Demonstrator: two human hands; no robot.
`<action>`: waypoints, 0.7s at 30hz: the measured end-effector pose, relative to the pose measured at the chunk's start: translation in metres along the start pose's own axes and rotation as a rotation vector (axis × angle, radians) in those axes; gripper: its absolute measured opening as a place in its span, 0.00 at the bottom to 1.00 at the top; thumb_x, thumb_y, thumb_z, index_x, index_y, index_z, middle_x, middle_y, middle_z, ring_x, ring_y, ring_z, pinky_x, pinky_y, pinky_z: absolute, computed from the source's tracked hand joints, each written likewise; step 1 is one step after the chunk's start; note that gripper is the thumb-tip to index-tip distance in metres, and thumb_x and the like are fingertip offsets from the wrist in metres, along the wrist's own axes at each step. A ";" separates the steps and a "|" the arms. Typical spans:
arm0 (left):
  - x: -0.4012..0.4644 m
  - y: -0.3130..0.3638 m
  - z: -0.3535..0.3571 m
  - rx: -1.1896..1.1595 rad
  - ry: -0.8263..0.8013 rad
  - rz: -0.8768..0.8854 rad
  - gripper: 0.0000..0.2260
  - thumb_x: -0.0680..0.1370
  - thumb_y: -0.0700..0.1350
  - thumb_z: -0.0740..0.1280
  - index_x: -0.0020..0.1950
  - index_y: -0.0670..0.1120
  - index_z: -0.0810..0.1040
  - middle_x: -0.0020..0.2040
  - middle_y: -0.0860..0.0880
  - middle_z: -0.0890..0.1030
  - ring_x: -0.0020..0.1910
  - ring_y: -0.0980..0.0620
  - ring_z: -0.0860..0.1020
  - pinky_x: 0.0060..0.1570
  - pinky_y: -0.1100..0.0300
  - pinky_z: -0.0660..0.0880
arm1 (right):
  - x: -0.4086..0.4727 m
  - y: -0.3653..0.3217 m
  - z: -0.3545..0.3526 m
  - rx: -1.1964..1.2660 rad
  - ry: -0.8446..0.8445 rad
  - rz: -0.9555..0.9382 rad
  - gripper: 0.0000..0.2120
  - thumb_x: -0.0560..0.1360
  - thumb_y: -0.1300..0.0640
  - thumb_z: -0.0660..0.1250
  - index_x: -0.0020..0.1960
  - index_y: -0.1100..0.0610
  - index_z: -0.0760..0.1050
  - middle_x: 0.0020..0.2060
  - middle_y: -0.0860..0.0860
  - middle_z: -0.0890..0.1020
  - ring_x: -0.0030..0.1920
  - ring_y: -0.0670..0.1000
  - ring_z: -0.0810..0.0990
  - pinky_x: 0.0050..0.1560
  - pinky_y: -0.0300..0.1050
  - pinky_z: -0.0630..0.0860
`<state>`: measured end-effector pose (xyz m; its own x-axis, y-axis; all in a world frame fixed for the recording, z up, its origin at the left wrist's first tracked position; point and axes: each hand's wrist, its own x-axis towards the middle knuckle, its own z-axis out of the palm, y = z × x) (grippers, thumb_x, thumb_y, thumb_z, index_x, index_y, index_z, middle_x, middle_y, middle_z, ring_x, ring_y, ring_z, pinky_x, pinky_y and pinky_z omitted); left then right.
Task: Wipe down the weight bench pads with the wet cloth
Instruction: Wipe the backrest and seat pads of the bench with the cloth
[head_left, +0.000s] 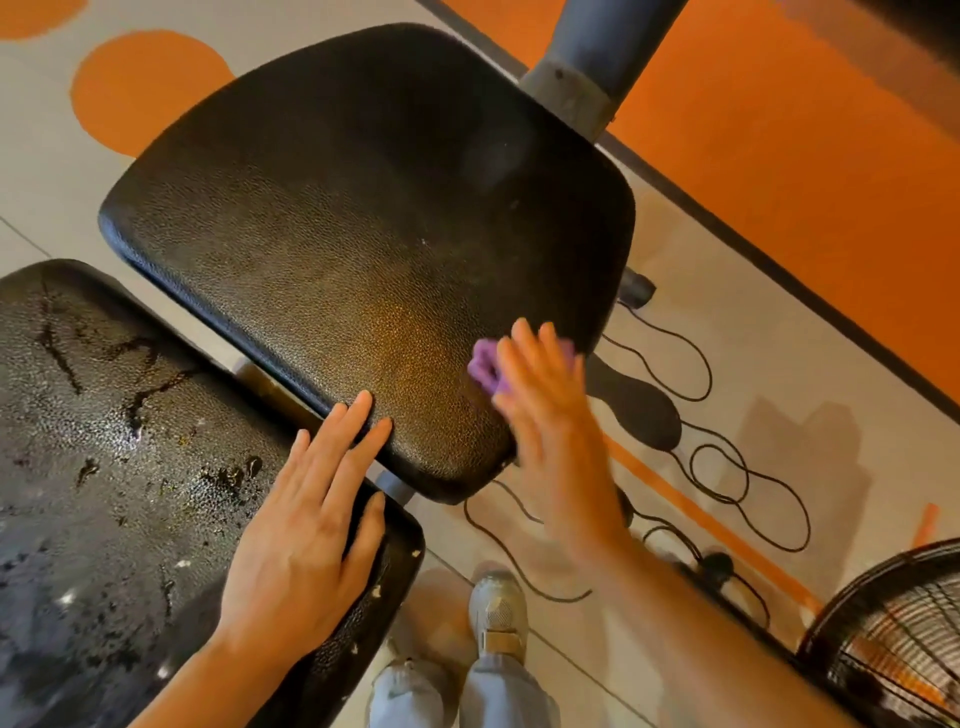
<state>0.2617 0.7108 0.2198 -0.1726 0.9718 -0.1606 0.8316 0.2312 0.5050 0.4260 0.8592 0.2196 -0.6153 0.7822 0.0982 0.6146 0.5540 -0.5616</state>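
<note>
The right hand (545, 415) is pressing a purple cloth (485, 366) against the near right edge of the seat pad (363, 208), its fingers lying straight over the cloth so that only a bunched corner is showing at the left of the fingers; the hand is blurred, and the grip is released, flat on the cloth rather than curled round it; the left hand (306, 525) is lying flat with straight fingers, its grip likewise released, the palm and thumb resting on the corner of the back pad (104, 467) and the fingertips (363, 402) reaching across the gap to touch the near edge of the seat pad; the back pad is glistening with droplets and dark streaks, while the seat pad is looking duller, with a sheen near the cloth; a grey post (587, 73) is rising at the far right of the seat pad; black cables (727, 467) are looping over the pale tiled floor (779, 338) beside an orange strip; a wire fan guard (893, 639) is sitting at the lower right corner; two shoes, one of them a grey shoe (498, 613), are standing below the pads.
</note>
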 end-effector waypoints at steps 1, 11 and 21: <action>0.000 0.000 0.000 0.000 0.004 0.005 0.25 0.81 0.50 0.55 0.78 0.45 0.63 0.81 0.52 0.56 0.80 0.52 0.55 0.79 0.57 0.46 | 0.028 0.020 -0.006 -0.008 0.033 0.078 0.17 0.80 0.62 0.57 0.68 0.62 0.68 0.69 0.61 0.69 0.72 0.60 0.62 0.71 0.59 0.62; -0.001 -0.003 0.000 0.007 0.008 0.019 0.25 0.81 0.51 0.55 0.78 0.46 0.62 0.81 0.50 0.55 0.80 0.50 0.56 0.78 0.53 0.51 | 0.016 -0.017 0.013 -0.248 -0.031 -0.113 0.17 0.77 0.59 0.56 0.64 0.59 0.69 0.62 0.58 0.76 0.66 0.59 0.72 0.65 0.59 0.70; -0.001 -0.008 0.003 0.019 -0.008 0.014 0.26 0.80 0.51 0.56 0.78 0.48 0.62 0.81 0.51 0.55 0.80 0.51 0.55 0.77 0.54 0.51 | 0.040 -0.044 0.041 -0.121 -0.062 0.032 0.20 0.78 0.62 0.60 0.70 0.57 0.66 0.70 0.55 0.68 0.73 0.56 0.62 0.73 0.56 0.59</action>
<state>0.2567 0.7082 0.2135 -0.1569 0.9745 -0.1605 0.8437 0.2168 0.4912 0.3540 0.8546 0.2146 -0.6213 0.7830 0.0292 0.6871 0.5624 -0.4600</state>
